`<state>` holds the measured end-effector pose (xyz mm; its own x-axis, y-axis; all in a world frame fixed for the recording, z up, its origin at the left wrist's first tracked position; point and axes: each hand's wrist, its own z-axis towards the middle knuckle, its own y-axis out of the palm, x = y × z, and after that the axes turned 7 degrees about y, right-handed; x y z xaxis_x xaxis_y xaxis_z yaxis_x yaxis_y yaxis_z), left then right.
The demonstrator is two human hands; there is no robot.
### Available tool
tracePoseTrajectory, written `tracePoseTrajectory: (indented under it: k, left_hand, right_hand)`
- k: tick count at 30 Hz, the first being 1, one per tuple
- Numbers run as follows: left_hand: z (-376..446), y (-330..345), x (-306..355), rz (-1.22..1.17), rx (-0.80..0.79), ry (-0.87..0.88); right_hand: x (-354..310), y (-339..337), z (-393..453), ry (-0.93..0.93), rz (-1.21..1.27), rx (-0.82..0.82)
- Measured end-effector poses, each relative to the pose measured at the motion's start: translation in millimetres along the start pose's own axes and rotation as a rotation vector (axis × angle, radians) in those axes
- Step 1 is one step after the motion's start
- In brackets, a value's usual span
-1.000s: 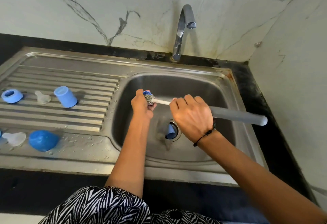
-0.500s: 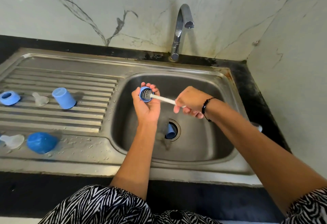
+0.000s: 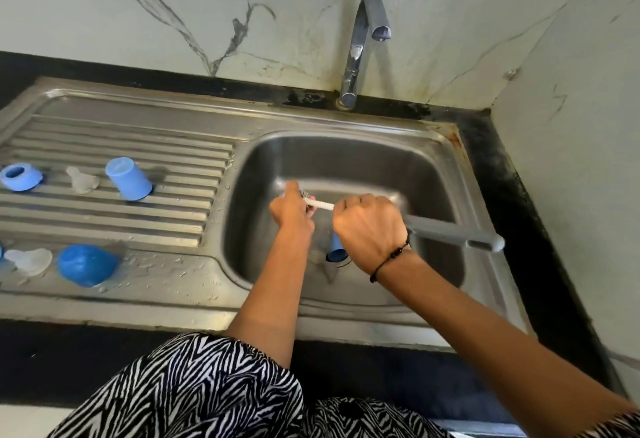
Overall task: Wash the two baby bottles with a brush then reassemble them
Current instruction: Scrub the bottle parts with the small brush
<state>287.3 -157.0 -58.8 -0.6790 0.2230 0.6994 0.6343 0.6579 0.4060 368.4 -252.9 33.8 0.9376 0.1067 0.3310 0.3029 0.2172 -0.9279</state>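
Note:
Over the steel sink basin point(image 3: 433, 174), my left hand point(image 3: 291, 211) grips a small blue bottle ring point(image 3: 292, 192), mostly hidden by the fingers. My right hand point(image 3: 369, 230) grips the bottle brush point(image 3: 450, 231); its grey handle sticks out to the right and its white stem and bristles reach into the ring. A blue bottle part point(image 3: 336, 252) lies at the drain, partly hidden behind my right hand. On the drainboard lie a blue ring point(image 3: 19, 178), a clear teat point(image 3: 81, 179), a blue cap point(image 3: 128, 178), a second clear teat point(image 3: 29, 261) and a round blue cap point(image 3: 86, 264).
The chrome tap point(image 3: 363, 43) stands behind the basin with no water running. Marble walls close off the back and the right side. The ribbed drainboard point(image 3: 173, 216) is wet near its front. A black counter edge point(image 3: 512, 195) runs along the right of the sink.
My right hand turned knuckles-up and the brush handle swung back into view at the right. The left hand rolled, so the ring's open face is now hidden. The camera tilted slightly.

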Motion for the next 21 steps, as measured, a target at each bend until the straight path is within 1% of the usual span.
tracePoseTrajectory:
  k: [1, 3, 5, 6, 8, 9, 11, 14, 16, 17, 19, 21]
  left_hand:
    - [5.2, -3.0, 0.3, -0.017, 0.009, -0.059]
    - [12.2, -7.5, 4.7, -0.074, -0.028, -0.178]
    - [14.6, -7.5, 8.7, -0.119, -0.041, -0.237]
    - [13.1, -5.1, 9.9, -0.138, -0.049, -0.231]
    - [7.5, 1.4, 12.9, -0.192, -0.096, -0.211]
    - [3.9, 4.6, 14.3, -0.212, -0.125, -0.192]
    - [-3.1, 8.7, 16.4, -0.232, -0.174, -0.136]
    - [-3.7, 7.7, 16.4, -0.221, -0.203, -0.057]
    - [-1.7, 4.5, 14.4, -0.144, -0.208, -0.018]
    - [0.7, 3.1, 11.9, -0.076, -0.194, -0.001]
    - [8.0, 0.7, 4.7, 0.101, -0.164, 0.040]
    - [14.5, -1.4, -4.2, 0.261, -0.139, 0.062]
  right_hand:
    - [-0.3, 5.1, 0.1, -0.038, -0.016, 0.080]
    - [-1.0, 9.6, 0.0, -0.085, -0.010, 0.151]
    - [-0.3, 7.9, 3.7, -0.079, 0.009, 0.164]
    - [1.8, 3.7, 6.1, -0.043, 0.044, 0.127]
    - [6.1, 1.0, 7.3, 0.011, 0.106, -0.007]
    - [7.7, 5.5, 7.7, 0.005, 0.137, -0.053]
    - [11.4, 10.3, 7.2, 0.072, 0.294, -0.229]
    - [10.5, 15.3, 11.2, 0.230, 0.506, -0.393]
    - [12.9, 23.0, 22.1, 0.307, 0.688, -0.536]
    - [15.2, 25.5, 26.7, 0.314, 0.718, -0.589]
    - [20.8, 27.6, 32.3, 0.285, 0.660, -0.619]
    - [24.9, 26.8, 33.0, 0.256, 0.563, -0.595]
